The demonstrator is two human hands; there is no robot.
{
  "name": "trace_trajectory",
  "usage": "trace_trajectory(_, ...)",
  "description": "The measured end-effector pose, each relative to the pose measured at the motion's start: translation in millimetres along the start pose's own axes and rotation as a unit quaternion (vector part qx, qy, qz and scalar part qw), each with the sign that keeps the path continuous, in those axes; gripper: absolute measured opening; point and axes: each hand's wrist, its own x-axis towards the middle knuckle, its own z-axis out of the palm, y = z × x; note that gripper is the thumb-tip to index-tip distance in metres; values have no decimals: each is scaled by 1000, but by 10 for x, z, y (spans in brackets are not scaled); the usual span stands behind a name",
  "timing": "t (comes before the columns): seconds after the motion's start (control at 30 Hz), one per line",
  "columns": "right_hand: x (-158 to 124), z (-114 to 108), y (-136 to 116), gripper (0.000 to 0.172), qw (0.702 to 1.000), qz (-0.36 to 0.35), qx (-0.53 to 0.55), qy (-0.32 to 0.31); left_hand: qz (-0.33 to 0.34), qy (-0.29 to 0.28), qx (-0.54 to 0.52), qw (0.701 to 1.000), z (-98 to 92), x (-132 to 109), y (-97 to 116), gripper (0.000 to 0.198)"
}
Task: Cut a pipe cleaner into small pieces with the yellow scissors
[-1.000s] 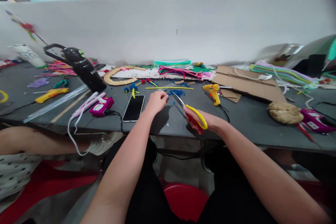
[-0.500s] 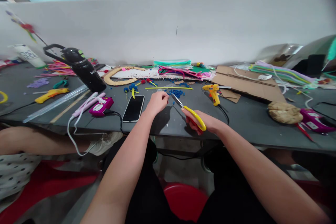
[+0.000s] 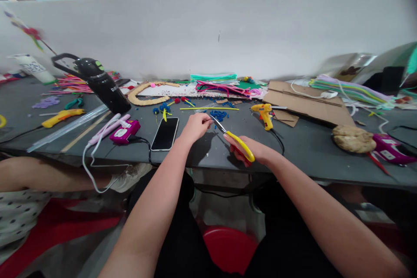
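Note:
My right hand (image 3: 243,148) is closed around the handles of yellow-handled scissors (image 3: 240,143). Their metal blades point up and left, the tips close to the fingers of my left hand (image 3: 197,125). That left hand is pinched closed above the table; whatever it holds is too small to make out. Just beyond the blades lies a small pile of short blue pieces (image 3: 219,115). A thin yellow-green pipe cleaner (image 3: 208,108) stretches behind both hands. Left of my left hand, blue fuzzy balls (image 3: 164,107) with a yellow piece sit near a phone (image 3: 165,134).
A yellow glue gun (image 3: 264,114) lies right of the scissors, by cardboard (image 3: 312,106). At left stand a black bottle (image 3: 106,89) and a purple power socket (image 3: 125,132) with cords. Bundled pipe cleaners (image 3: 213,78) lie at the back. Another person's leg (image 3: 48,173) shows at left.
The view has shifted very slightly. My left hand and the scissors keep nearly the same positions, the blade tips still by the left fingers.

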Motion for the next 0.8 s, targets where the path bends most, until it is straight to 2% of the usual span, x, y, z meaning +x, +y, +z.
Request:
trace_trajectory(0.2,17,-3,10,64,1000,2,0,-1,12,7,-23,1000,22,-5,-2,19)
trace_trajectory(0.37,17,-3,8,63,1000,7,1,4,12,-7,-15,1000,27,-5,15,22)
trace_trajectory(0.8,31,-1,6,62,1000,17,6,12,12,14,-11,1000,46,-25,88,24)
